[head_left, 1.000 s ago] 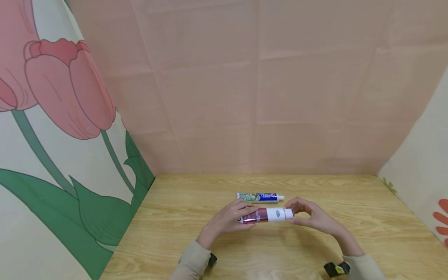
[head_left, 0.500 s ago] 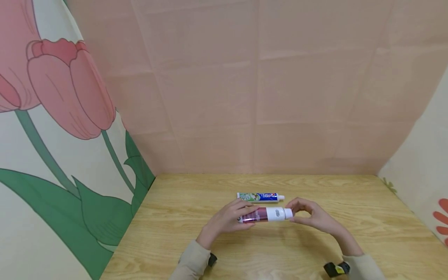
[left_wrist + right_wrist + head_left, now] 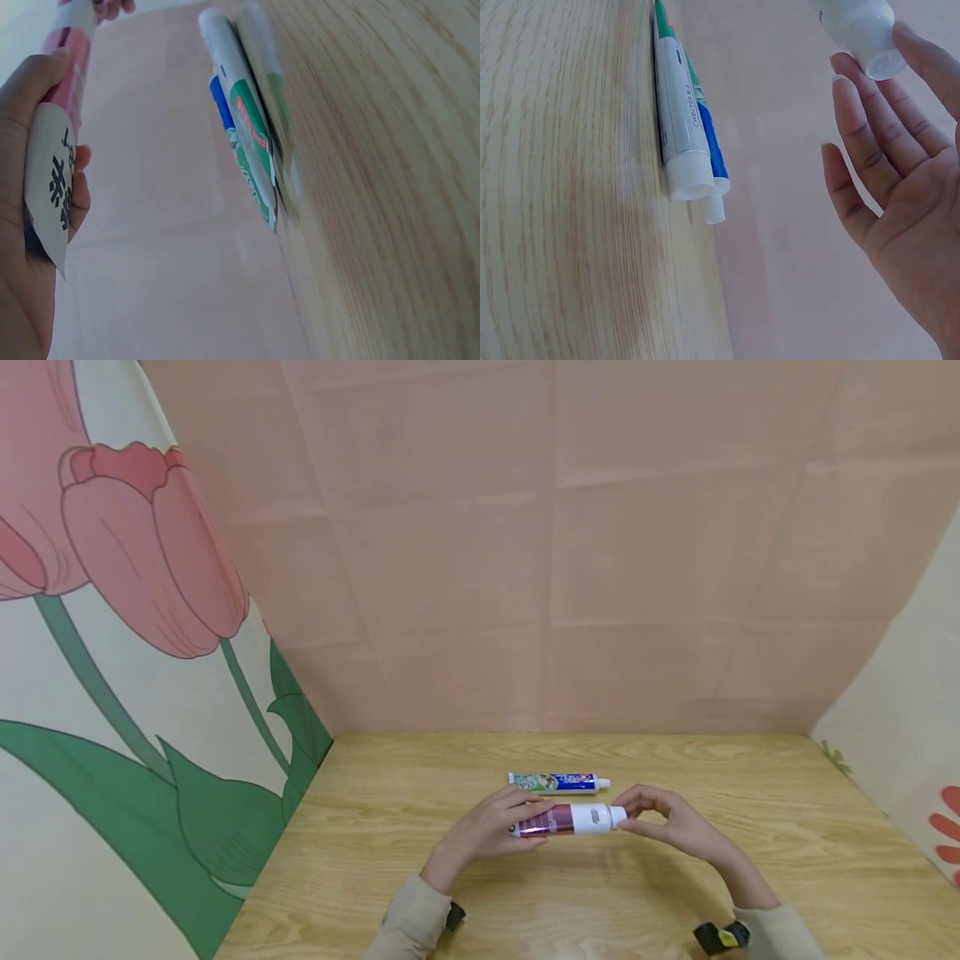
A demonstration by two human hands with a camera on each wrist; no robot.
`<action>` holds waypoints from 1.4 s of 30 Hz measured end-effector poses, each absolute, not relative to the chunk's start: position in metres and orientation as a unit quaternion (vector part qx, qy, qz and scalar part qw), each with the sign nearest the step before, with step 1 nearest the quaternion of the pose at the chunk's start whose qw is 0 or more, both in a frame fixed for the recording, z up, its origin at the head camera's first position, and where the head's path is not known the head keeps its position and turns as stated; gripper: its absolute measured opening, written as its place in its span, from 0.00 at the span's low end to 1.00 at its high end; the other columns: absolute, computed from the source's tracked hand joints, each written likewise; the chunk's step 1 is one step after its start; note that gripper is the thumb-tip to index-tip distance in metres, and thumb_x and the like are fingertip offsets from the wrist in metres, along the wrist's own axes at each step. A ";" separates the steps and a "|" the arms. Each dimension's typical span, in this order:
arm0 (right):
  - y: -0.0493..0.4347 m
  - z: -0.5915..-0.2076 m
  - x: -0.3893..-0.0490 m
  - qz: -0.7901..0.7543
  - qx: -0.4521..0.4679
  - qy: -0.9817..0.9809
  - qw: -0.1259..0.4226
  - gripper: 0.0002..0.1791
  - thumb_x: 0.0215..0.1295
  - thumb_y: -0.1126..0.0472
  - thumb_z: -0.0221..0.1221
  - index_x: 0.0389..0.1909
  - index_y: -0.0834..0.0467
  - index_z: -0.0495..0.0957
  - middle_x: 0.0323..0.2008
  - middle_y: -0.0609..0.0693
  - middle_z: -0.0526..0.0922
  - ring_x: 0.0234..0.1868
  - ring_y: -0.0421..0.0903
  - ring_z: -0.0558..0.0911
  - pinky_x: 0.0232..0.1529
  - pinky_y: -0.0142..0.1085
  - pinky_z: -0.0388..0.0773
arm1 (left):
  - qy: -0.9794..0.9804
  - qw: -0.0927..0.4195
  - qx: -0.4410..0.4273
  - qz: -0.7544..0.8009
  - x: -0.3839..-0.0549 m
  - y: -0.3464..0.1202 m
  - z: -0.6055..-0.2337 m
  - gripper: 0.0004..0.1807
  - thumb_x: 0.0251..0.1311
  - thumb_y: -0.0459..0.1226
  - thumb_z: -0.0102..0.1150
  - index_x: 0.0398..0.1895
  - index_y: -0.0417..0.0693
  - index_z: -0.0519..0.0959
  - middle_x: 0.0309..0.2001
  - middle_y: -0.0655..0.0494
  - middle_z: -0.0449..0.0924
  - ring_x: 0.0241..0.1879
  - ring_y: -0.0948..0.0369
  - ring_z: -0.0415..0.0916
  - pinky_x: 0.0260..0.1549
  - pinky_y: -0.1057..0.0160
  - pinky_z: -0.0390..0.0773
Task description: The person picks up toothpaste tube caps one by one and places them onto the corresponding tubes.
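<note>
My left hand [image 3: 487, 828] grips a purple and white toothpaste tube [image 3: 588, 818], held sideways above the table with its cap end to the right. Thumb and fingers wrap its body in the left wrist view, and the flat crimped end [image 3: 49, 165] shows below the thumb. At the other end my right hand [image 3: 675, 825] pinches the white cap [image 3: 886, 64] between thumb and fingertips; its other fingers spread loosely. Behind the held tube lies a blue and green toothpaste tube [image 3: 562, 783]. Both wrist views show a white and green tube [image 3: 684, 112] beside it, hidden in the head view.
The wooden table [image 3: 390, 785] ends at a pink cloth backdrop [image 3: 450, 610]. A tulip-printed panel [image 3: 150, 552] stands on the left, a pale panel [image 3: 900, 718] on the right. Black straps [image 3: 722, 937] sit at the wrists.
The right thumb has shifted slightly upward on the cap, and the cap end of the tube has moved very little. The left hand keeps its grip in place.
</note>
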State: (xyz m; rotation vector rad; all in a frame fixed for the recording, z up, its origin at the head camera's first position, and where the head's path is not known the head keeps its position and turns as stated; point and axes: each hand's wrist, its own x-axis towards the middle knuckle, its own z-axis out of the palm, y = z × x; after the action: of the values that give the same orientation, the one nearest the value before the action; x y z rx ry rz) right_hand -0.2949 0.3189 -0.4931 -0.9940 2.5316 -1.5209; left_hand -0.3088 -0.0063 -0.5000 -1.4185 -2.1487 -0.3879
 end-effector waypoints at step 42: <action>0.320 -0.499 -0.299 -0.503 -0.362 0.785 -0.010 0.17 0.56 0.68 0.63 0.47 0.56 0.74 0.40 0.51 0.79 0.37 0.45 0.79 0.39 0.31 0.75 | -0.798 0.273 -0.518 -0.144 -0.309 -0.009 -0.499 0.31 0.53 0.51 0.63 0.60 0.53 0.72 0.51 0.60 0.76 0.51 0.65 0.70 0.54 0.72 0.70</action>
State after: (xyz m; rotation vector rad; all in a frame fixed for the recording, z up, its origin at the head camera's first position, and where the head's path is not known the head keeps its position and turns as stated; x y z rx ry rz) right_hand -0.2985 0.3205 -0.4988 -1.1459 2.4802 -1.5898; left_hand -0.3092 -0.0095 -0.4985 -1.3929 -2.1471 -0.3874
